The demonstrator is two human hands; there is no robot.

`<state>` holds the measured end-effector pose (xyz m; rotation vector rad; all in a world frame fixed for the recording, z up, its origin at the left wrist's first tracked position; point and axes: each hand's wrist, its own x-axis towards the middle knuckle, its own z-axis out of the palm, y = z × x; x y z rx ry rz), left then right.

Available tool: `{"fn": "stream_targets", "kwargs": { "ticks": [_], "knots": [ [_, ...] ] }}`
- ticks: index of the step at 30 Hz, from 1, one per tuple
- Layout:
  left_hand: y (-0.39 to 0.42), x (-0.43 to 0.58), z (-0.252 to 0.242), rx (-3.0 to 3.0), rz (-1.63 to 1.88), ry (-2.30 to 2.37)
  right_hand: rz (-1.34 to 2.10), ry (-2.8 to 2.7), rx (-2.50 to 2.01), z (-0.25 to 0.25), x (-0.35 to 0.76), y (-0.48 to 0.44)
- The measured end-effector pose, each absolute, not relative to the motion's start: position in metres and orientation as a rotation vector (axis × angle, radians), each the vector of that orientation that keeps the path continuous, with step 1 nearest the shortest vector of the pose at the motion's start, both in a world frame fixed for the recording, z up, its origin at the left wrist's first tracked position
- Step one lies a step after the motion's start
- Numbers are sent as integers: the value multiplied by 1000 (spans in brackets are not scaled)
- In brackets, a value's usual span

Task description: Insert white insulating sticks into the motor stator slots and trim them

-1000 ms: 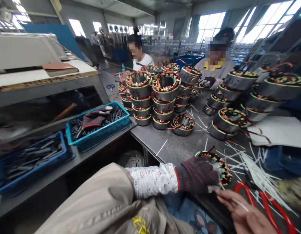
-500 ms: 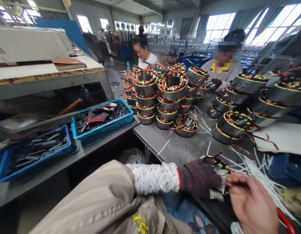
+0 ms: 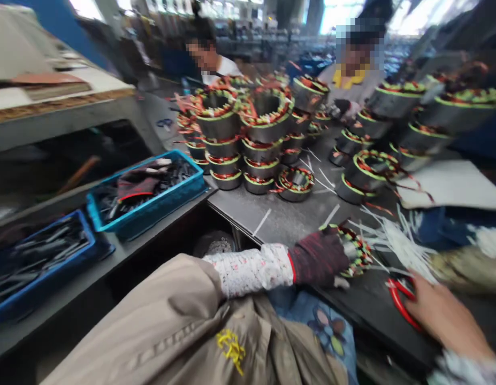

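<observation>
In the head view my left hand [image 3: 322, 258], in a dark knitted glove with the fingertips cut off, holds the near left rim of a motor stator [image 3: 358, 250]. The stator rests on the table with its ring of windings and green-yellow insulation showing. To its right, my bare right hand [image 3: 442, 307] has its fingers on the handles of red-handled pliers [image 3: 404, 307]. Blur and my fingers hide part of the pliers. White ties [image 3: 406, 243] lie in a loose heap just beyond the right hand.
Stacked stators [image 3: 264, 125] stand at the back, more [image 3: 370, 171] at the right. A blue bin [image 3: 43, 256] and a teal bin [image 3: 147, 187] of dark strips sit left, a gap between that bench and the table. Two co-workers sit across; a white board [image 3: 452, 184] lies right.
My right hand has left the stator and moved right onto the red-handled pliers. My left hand stays at the stator. The whole view has tipped downward.
</observation>
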<state>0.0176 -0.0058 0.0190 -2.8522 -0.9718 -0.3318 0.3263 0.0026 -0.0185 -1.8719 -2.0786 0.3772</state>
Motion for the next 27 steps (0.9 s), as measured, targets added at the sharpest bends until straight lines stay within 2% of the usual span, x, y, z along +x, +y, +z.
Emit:
{"fn": "stream_targets", "kwargs": {
  "ticks": [3,4,5,9,13,22,27],
  "knots": [
    [-6,10,23,-2885,-309,-975,263,-2346,-2074,10,309,-7],
    [-4,7,25,-2898,-285,-977,112,-2340,-2097,14,305,-9],
    [-1,4,25,-2913,-258,-966,-7,-2334,-2072,18,300,-11],
    [7,-5,25,-2937,-219,-884,-32,-2479,-1812,26,279,-17],
    [5,-8,24,-2922,-264,-864,-193,-2604,-1863,38,259,-13],
    [6,-10,24,-2914,-299,-881,-241,-2567,-1913,43,247,-9],
    [6,-11,25,-2924,-299,-915,-63,-2580,-1994,38,246,-5]
  ]
}}
